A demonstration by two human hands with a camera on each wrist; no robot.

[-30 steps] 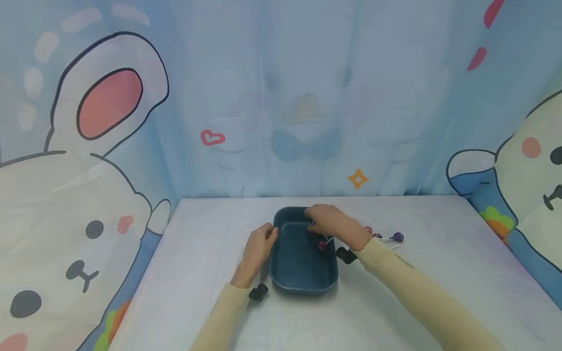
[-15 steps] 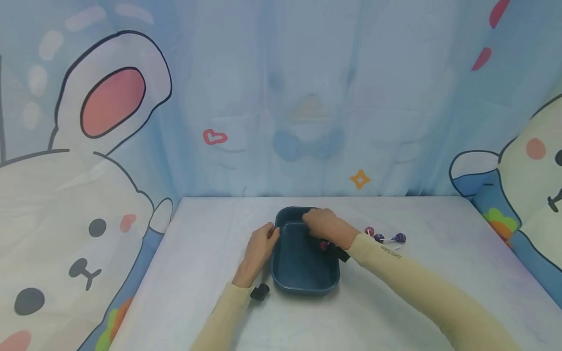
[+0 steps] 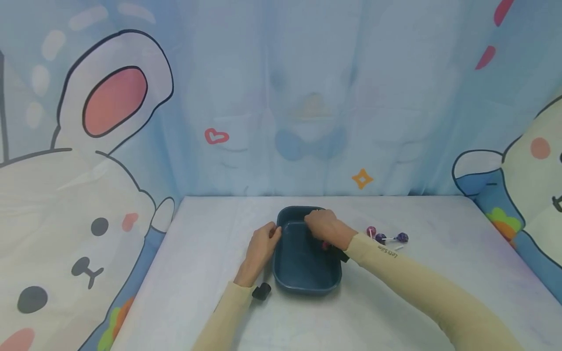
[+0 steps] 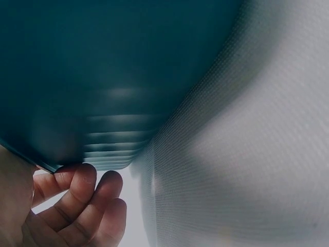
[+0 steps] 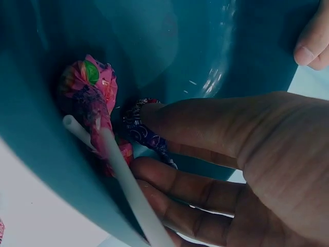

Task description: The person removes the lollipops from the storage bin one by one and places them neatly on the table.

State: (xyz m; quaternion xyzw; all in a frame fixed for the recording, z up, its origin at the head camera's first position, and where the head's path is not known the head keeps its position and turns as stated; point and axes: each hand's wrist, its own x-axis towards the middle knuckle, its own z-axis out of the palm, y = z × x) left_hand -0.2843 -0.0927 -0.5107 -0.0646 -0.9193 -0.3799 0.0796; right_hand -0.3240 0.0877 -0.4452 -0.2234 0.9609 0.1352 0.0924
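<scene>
My left hand (image 3: 260, 249) holds the left rim of a dark blue plastic basin (image 3: 306, 273). In the left wrist view its fingers (image 4: 82, 188) are bent up against the basin's edge. My right hand (image 3: 329, 229) reaches into the basin at its far right. There the thumb and fingers pinch a purple-wrapped lollipop (image 5: 144, 133), seen in the right wrist view; the hand hides its stick. Beside it, against the basin wall, lies a pink-wrapped lollipop (image 5: 100, 98) with a white stick (image 5: 131, 188) slanting past my fingers.
To the right of the basin, a pink lollipop (image 3: 371, 230) and two purple lollipops, one nearer (image 3: 380, 238) and one farther right (image 3: 402, 237), lie on the white table (image 3: 210, 219). A blue curtain (image 3: 246, 97) with cartoon prints hangs behind the table.
My right hand has dropped lower into the basin, toward the lollipops. The left hand keeps its place at the rim, and the whole view has shifted slightly.
</scene>
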